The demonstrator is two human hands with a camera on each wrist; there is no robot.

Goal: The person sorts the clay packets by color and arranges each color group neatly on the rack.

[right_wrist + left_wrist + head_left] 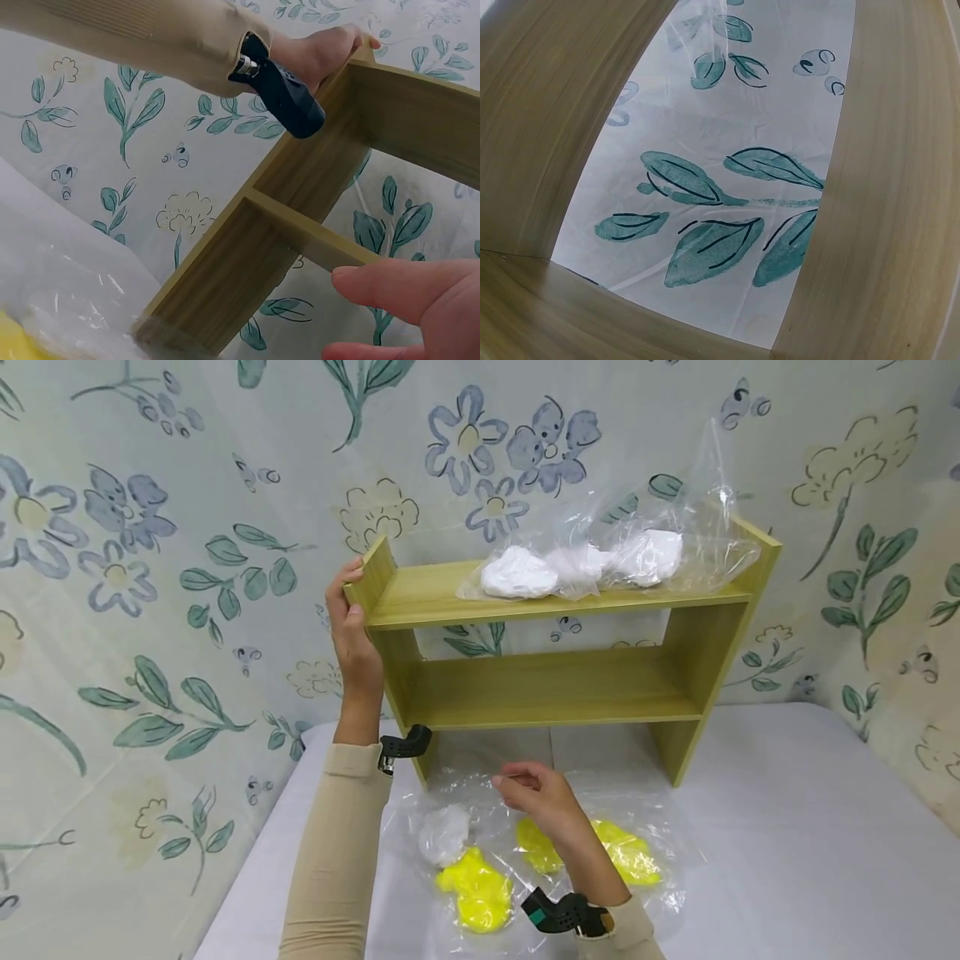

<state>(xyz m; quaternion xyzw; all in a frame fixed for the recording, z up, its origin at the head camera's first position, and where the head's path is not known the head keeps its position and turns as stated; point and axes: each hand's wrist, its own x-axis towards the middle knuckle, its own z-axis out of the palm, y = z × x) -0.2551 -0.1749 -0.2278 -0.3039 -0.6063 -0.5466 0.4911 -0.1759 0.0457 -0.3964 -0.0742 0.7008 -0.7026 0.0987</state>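
In the middle of the head view, the left hand (352, 635) gripped the upper left side panel of the wooden shelf (555, 685), fingers curled around its edge. The shelf stood on the white table (787, 827) against the flowered wall. The right hand (540, 797) hovered low in the centre, just above the clear plastic bags with yellow pieces (480, 885) and one white piece (444, 833), its fingers loosely bent and holding nothing. Bags with white pieces (577, 568) lay on the top board, toward the upper right.
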